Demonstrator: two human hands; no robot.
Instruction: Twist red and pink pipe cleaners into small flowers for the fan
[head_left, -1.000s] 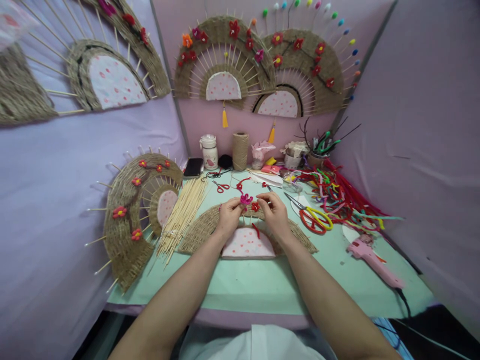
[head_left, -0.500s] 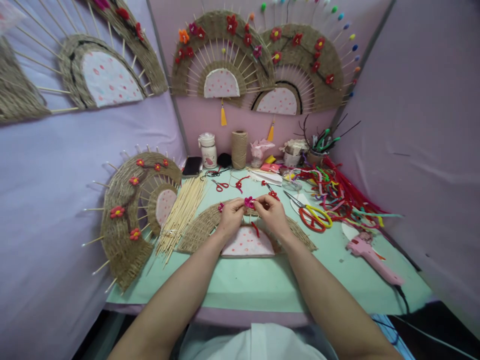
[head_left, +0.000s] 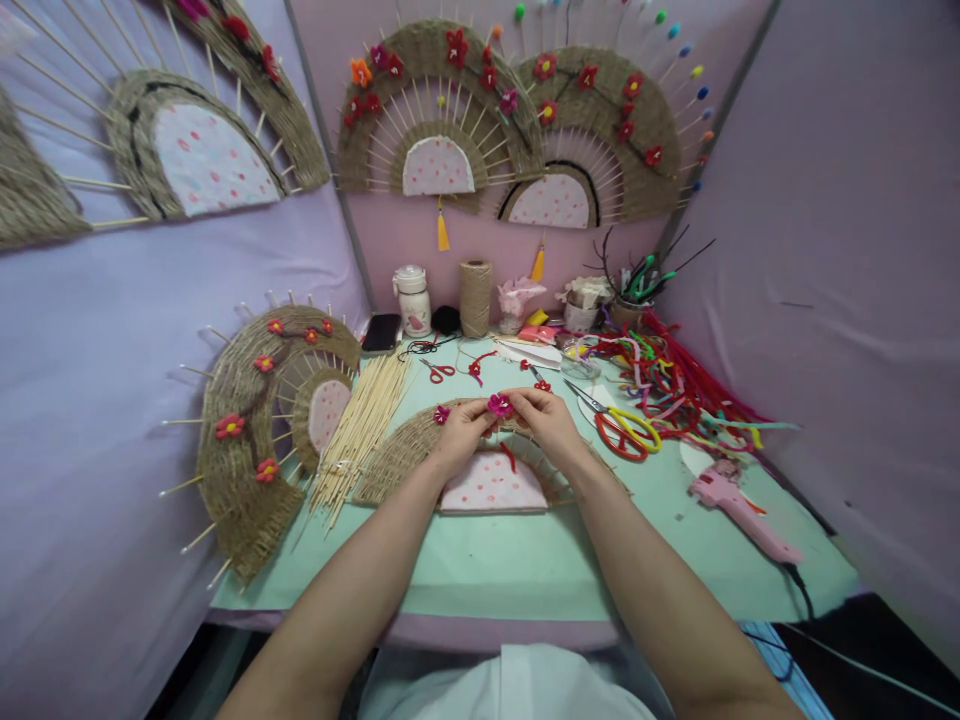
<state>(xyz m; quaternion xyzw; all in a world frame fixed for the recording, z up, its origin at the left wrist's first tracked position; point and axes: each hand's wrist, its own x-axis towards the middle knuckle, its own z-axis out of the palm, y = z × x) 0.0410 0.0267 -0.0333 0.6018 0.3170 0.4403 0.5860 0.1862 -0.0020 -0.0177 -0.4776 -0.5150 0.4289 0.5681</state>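
A small magenta pipe-cleaner flower [head_left: 500, 405] is pinched between the fingertips of both hands. My left hand [head_left: 463, 432] grips it from the left, and my right hand [head_left: 546, 418] from the right, fingers closed. Beneath them lies a woven twine fan [head_left: 397, 450] with a spotted white half-round centre [head_left: 495, 485]. A short red pipe-cleaner piece [head_left: 508, 457] rests at the top of that centre. Another magenta flower [head_left: 442, 413] sits on the fan, left of my left hand. The hands cover part of the fan's upper band.
Thin sticks [head_left: 364, 430] and a finished fan [head_left: 247, 440] lie to the left. On the right are scissors [head_left: 622, 430], a pink glue gun [head_left: 742, 515] with its cord, and a heap of pipe cleaners [head_left: 675, 380]. Behind stand a twine spool [head_left: 475, 300] and a white bottle [head_left: 412, 300].
The flower has turned slightly between my fingers, and more of its petals show. My right hand's fingers lie flatter and more level. The whole view has shifted a little.
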